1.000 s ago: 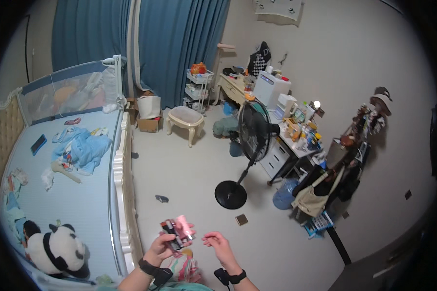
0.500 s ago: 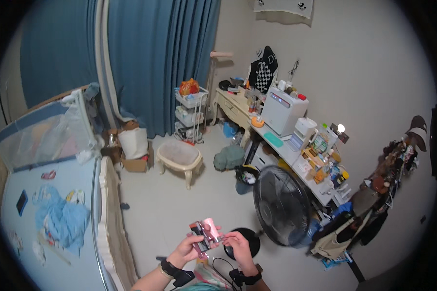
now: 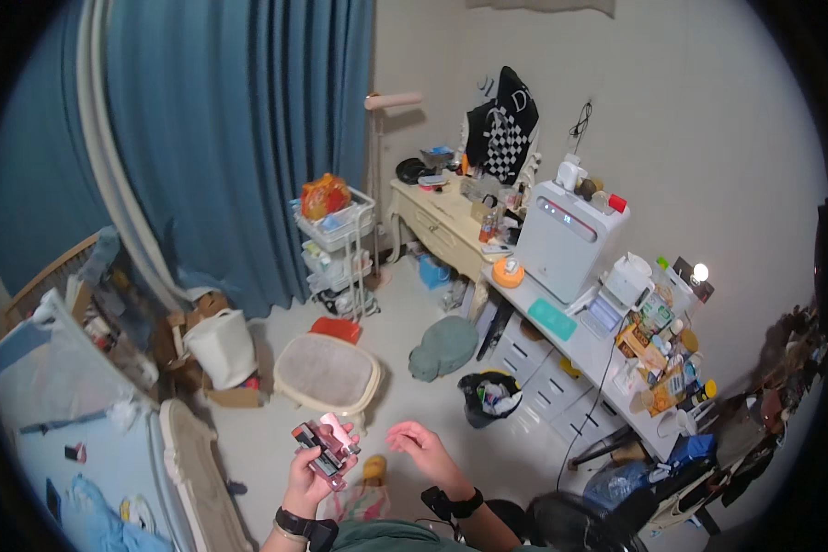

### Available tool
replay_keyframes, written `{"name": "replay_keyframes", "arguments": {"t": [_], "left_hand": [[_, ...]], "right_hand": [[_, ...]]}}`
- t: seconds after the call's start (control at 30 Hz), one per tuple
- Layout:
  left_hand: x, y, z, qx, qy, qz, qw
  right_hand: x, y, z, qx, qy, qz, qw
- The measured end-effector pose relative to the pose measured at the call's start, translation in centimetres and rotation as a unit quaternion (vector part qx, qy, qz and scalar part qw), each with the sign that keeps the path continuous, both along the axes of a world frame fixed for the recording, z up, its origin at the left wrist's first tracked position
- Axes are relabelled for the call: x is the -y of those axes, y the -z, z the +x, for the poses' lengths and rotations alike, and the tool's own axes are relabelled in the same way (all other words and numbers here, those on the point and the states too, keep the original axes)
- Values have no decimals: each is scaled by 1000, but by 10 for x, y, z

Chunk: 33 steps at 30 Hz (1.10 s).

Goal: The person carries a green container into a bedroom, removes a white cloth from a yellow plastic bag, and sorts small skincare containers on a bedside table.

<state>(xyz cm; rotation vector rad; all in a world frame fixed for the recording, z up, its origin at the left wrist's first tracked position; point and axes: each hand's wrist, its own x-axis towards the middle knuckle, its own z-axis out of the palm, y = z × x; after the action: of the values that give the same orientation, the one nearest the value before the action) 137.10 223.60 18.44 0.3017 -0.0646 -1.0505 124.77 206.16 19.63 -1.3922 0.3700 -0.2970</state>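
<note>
In front of my body, my left hand (image 3: 304, 482) is closed round a bunch of small cosmetic-like items. Among them are a shiny pink tube (image 3: 334, 427) and dark, flat pieces (image 3: 322, 462) with an orange-red end; their exact kind is too small to make out. To the right, my right hand (image 3: 421, 446) hangs in the air apart from them, fingers loosely stretched and nothing visible in them. Both wrists wear black bands. A yellow slipper (image 3: 373, 469) shows on the floor between my arms.
A padded cream stool (image 3: 328, 375) stands just ahead. Beyond are a white trolley (image 3: 354, 225), a grey-green plush (image 3: 442, 348) and a black bin (image 3: 475, 412). A cluttered white desk (image 3: 580, 348) runs along the right, a black fan (image 3: 570, 524) at lower right, a bed (image 3: 92, 451) at left.
My right hand has come away from the items, which my left hand still holds. The view has moved forward, so the stool, bin and desk appear nearer, and the fan has slid to the lower edge.
</note>
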Motion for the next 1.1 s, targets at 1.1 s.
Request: {"name": "replay_keyframes", "arguments": {"t": [1.1], "left_hand": [[748,48,409,41,484,-20,874]], "right_hand": [[657,11,357,-48,204,2,978]]}}
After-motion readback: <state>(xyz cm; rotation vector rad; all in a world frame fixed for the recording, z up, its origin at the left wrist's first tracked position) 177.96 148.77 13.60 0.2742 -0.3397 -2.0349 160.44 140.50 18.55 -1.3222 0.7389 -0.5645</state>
